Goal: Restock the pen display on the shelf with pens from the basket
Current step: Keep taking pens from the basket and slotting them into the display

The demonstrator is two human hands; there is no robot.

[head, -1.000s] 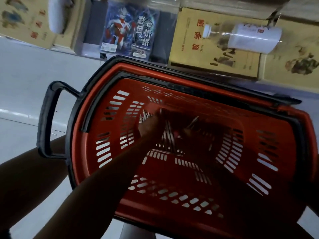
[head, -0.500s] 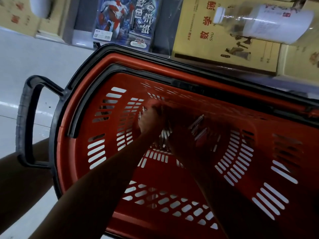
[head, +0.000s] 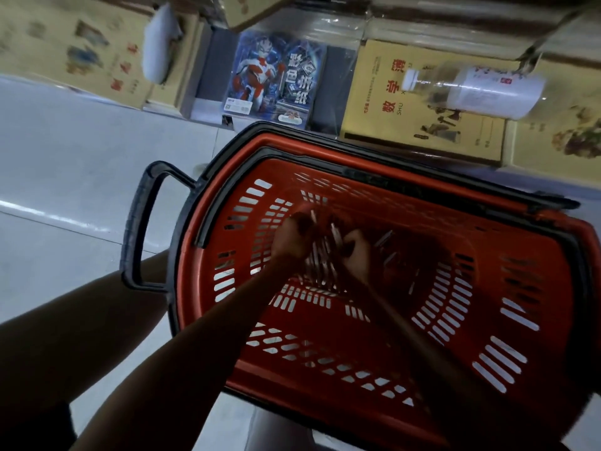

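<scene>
Inside the basket (head: 553, 271), the left hand (head: 289, 239) and right hand (head: 356, 247) face each other; both sets of fingers are curled round the pens (head: 320, 260) bunched between them.

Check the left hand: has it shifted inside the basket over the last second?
No. The left hand still grips the pens over the same handle-end corner of the basket floor.

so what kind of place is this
Probably a stationery or book shop: a red shopping basket stands beside wrapped yellow exercise books and a coloured-paper pack with a cartoon hero, and the left hand and right hand grip pens inside it.
</scene>
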